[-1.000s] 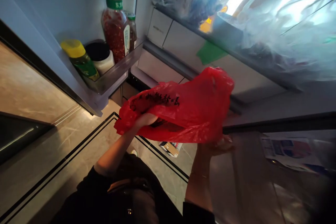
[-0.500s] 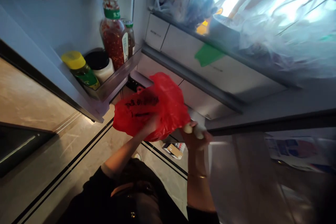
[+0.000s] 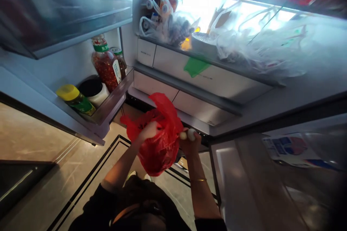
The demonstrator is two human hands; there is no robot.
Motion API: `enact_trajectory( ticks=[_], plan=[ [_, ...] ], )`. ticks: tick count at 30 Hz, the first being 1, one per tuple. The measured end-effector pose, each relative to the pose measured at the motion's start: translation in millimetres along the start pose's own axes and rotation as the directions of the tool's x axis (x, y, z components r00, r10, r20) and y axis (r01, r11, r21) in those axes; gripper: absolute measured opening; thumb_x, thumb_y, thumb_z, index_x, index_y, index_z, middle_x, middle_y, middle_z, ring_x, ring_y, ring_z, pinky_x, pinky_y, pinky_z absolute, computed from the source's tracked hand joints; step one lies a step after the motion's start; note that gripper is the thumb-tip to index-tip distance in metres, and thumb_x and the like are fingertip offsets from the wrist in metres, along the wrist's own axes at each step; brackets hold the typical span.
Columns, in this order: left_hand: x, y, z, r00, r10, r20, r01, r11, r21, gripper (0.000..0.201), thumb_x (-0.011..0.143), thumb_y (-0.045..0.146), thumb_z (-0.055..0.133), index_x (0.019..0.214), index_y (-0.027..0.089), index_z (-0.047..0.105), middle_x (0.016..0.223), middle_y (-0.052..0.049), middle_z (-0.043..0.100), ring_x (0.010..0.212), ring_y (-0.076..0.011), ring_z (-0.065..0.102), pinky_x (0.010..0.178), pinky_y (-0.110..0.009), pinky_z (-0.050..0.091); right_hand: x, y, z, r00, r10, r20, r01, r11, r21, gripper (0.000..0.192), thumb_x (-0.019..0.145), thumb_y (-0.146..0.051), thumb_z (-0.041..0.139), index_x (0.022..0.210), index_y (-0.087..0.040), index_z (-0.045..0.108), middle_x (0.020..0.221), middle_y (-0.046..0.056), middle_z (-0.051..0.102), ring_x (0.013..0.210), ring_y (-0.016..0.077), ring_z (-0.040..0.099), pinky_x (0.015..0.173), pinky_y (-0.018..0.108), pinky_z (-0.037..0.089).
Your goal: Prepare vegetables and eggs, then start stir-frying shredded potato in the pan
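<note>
A crumpled red plastic bag (image 3: 162, 148) hangs in front of me, below the open fridge's drawers. My left hand (image 3: 149, 131) is closed on the bag at its upper left, the fingertips partly hidden in its folds. At the bag's right edge, my right hand (image 3: 191, 146) is closed around two small pale, rounded things (image 3: 191, 134); their kind is not clear. Its fingers also seem to touch the bag's edge. A gold bracelet (image 3: 199, 180) circles my right wrist.
The open left door's shelf holds a yellow-capped bottle (image 3: 76, 99), a black-lidded jar (image 3: 94, 90) and a bottle of red chilli (image 3: 106, 66). Clear plastic bags (image 3: 257, 47) crowd the fridge shelf above white drawers (image 3: 227, 81). A right door panel (image 3: 227, 173) stands beside my right arm.
The red bag has swung lower and now hangs more upright. My left hand has moved up at the bag, my right hand slightly left. The view takes in more of the fridge's upper part.
</note>
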State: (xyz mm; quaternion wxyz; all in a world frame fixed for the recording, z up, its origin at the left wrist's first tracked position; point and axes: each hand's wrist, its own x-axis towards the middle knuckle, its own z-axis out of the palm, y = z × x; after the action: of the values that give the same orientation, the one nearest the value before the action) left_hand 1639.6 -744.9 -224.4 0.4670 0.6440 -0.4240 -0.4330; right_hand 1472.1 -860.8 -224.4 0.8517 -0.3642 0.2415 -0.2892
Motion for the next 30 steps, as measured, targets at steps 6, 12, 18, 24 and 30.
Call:
enact_trajectory(
  ticks=[6, 12, 18, 24, 30],
  plan=[
    [-11, 21, -44.0, 0.980, 0.092, 0.178, -0.104, 0.993, 0.057, 0.038, 0.077, 0.048, 0.053, 0.076, 0.012, 0.068, 0.064, -0.001, 0.062, 0.062, -0.0129, 0.052, 0.057, -0.021, 0.037, 3, -13, -12, 0.995, -0.033, -0.096, 0.048, 0.986, 0.157, 0.031, 0.059, -0.051, 0.056, 0.068, -0.021, 0.058, 0.066, 0.000, 0.063, 0.062, 0.0176, 0.060, 0.059, 0.032, 0.050],
    [-21, 31, -59.8, 0.981, 0.173, 0.084, -0.168, 0.984, -0.062, 0.036, 0.083, 0.047, 0.047, 0.070, 0.015, 0.057, 0.063, 0.001, 0.054, 0.061, -0.0108, 0.050, 0.059, -0.020, 0.039, 3, -26, -13, 0.988, -0.117, -0.097, 0.131, 0.978, 0.160, 0.036, 0.057, -0.055, 0.059, 0.068, -0.021, 0.056, 0.065, -0.001, 0.061, 0.060, 0.0171, 0.060, 0.057, 0.032, 0.050],
    [-31, 41, -74.5, 0.962, 0.198, -0.190, -0.252, 0.914, -0.319, 0.029, 0.083, 0.042, 0.051, 0.074, 0.015, 0.054, 0.063, 0.003, 0.050, 0.059, -0.0088, 0.049, 0.062, -0.021, 0.044, 2, -39, -29, 0.959, -0.214, -0.187, 0.249, 0.950, 0.186, 0.034, 0.056, -0.052, 0.059, 0.068, -0.020, 0.054, 0.063, -0.003, 0.058, 0.059, 0.0144, 0.058, 0.058, 0.030, 0.050],
    [-43, 83, -67.6, 0.667, 0.275, -0.693, -0.698, 0.557, -0.450, 0.025, 0.078, 0.041, 0.062, 0.081, 0.018, 0.053, 0.067, 0.004, 0.051, 0.055, -0.0064, 0.046, 0.059, -0.022, 0.044, -2, -45, -41, 0.959, -0.231, -0.165, 0.258, 0.951, 0.171, 0.033, 0.057, -0.052, 0.056, 0.068, -0.021, 0.051, 0.060, -0.004, 0.055, 0.055, 0.0135, 0.056, 0.054, 0.030, 0.050],
    [-107, 116, -64.1, 0.318, 0.335, -0.887, -0.891, 0.426, -0.158, 0.023, 0.074, 0.040, 0.066, 0.076, 0.019, 0.056, 0.059, 0.005, 0.043, 0.046, -0.0055, 0.037, 0.046, -0.019, 0.034, 3, -61, -41, 0.893, -0.335, -0.301, 0.395, 0.903, 0.166, 0.032, 0.056, -0.051, 0.055, 0.064, -0.019, 0.053, 0.062, -0.003, 0.057, 0.059, 0.0141, 0.058, 0.055, 0.029, 0.051]
  ],
)
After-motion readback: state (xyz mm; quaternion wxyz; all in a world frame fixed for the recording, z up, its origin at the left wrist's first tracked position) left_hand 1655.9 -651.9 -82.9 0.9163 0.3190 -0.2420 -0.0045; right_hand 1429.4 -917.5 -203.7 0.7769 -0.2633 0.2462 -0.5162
